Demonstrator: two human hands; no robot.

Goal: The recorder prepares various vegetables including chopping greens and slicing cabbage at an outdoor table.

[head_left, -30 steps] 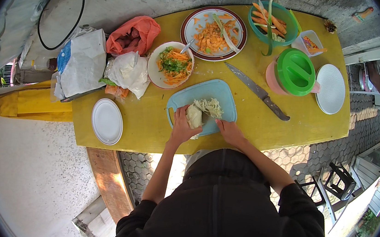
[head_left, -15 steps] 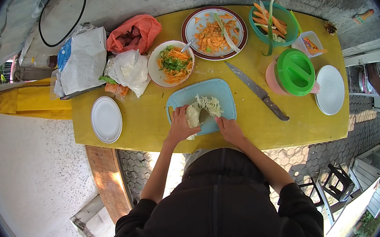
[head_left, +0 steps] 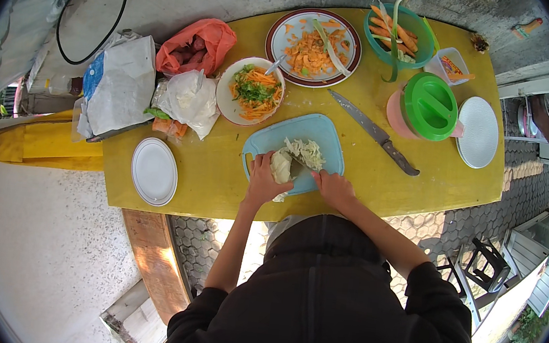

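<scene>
Head view shows the left hand (head_left: 262, 178) clamped on a pale cabbage chunk (head_left: 281, 166) at the near edge of the blue cutting board (head_left: 321, 136), holding it steady. The right hand (head_left: 332, 185) is curled shut beside it, likely around a small tool I cannot see. Beyond the board lie a big knife (head_left: 373, 132) and a bowl of carrot salad (head_left: 252, 91) on the yellow worktop (head_left: 214, 172).

The cutting board (head_left: 321, 136) looks like smooth blue plastic. The table (head_left: 420, 187) is matt yellow. The knife (head_left: 372, 131) blade is dull metal.
</scene>
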